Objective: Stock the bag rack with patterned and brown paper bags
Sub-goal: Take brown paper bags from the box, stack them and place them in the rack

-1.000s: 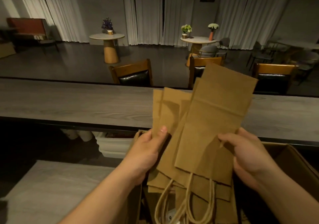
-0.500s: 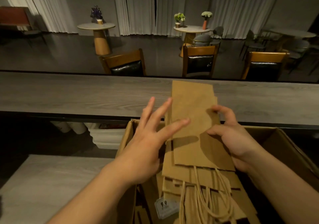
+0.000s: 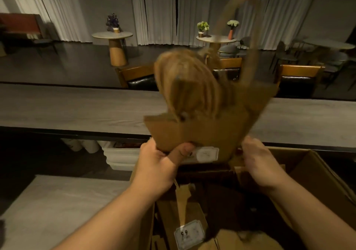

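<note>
1. Head view: left hand [image 3: 156, 169] clamped on the lower left edge of a bundle of brown paper bags [image 3: 204, 132], thumb pressed across the front, presumably to keep the sheaf together.
2. Right hand [image 3: 258, 165] curled at the bundle's lower right edge, gripping it as far as the blur allows; fingertips hidden.
3. Bundle raised above an open cardboard box [image 3: 316, 174], twine handles [image 3: 185, 84] upward and blurred, likely mid-flip so the handles end uppermost for racking.
4. More brown bags and a price tag [image 3: 188, 234] down in the box, near the tabletop [image 3: 77, 107].
5. No rack or patterned bags in view.
</note>
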Demonstrator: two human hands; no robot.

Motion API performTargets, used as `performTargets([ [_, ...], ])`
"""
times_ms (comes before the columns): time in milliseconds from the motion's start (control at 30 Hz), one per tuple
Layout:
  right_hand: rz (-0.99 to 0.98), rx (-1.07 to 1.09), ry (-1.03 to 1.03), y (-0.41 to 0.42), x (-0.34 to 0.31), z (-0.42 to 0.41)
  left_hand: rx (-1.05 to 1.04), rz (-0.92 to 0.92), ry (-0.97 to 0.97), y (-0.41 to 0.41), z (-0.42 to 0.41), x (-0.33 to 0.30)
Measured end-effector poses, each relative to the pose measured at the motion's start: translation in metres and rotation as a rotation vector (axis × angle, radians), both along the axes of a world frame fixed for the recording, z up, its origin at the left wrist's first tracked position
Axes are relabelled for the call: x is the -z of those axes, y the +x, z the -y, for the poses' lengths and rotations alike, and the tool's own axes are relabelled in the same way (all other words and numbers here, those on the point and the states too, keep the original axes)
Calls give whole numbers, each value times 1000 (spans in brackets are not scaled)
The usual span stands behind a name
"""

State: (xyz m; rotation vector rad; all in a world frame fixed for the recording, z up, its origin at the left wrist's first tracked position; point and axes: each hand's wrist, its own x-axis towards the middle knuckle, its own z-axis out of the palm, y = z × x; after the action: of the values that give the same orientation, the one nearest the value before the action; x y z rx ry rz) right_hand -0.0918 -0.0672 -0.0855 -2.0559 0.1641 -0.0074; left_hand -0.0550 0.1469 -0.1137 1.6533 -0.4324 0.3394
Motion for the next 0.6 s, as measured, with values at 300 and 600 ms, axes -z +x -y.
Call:
performTargets([
  [300, -56, -150, 245, 0, 1, -21, 175, -473, -140, 8, 8, -3],
  [600, -19, -124, -367, 23, 18, -10, -26, -216, -21, 9, 3, 8],
])
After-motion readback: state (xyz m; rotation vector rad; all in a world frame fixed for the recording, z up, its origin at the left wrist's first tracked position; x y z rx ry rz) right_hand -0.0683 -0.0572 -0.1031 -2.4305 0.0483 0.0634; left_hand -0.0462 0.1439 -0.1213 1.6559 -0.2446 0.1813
